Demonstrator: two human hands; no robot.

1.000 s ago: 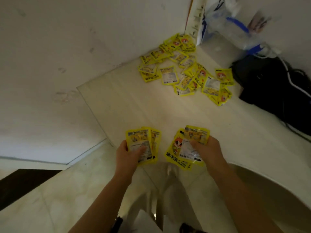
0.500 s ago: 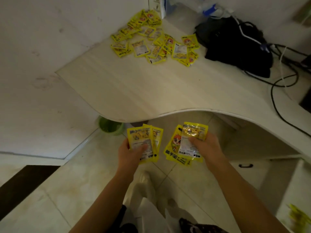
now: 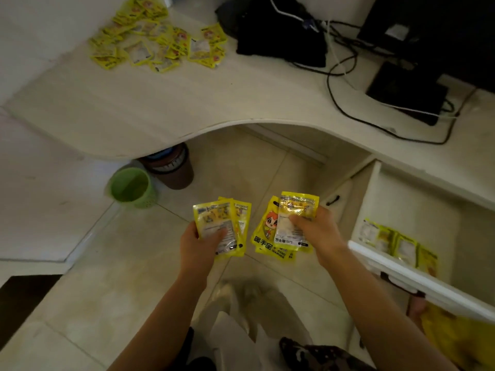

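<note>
My left hand [image 3: 199,246] and right hand [image 3: 318,234] run bare into bare forearms [image 3: 166,311], above pale trousers [image 3: 235,333] and dark mottled cloth [image 3: 321,356].

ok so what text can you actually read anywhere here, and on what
"暖手宝": packet stack in the right hand
"HAND WARMER", small and partly covered: same stack
Small print there, on the packets in the left hand, the desk pile and the drawer packets: too blurred to read
</note>
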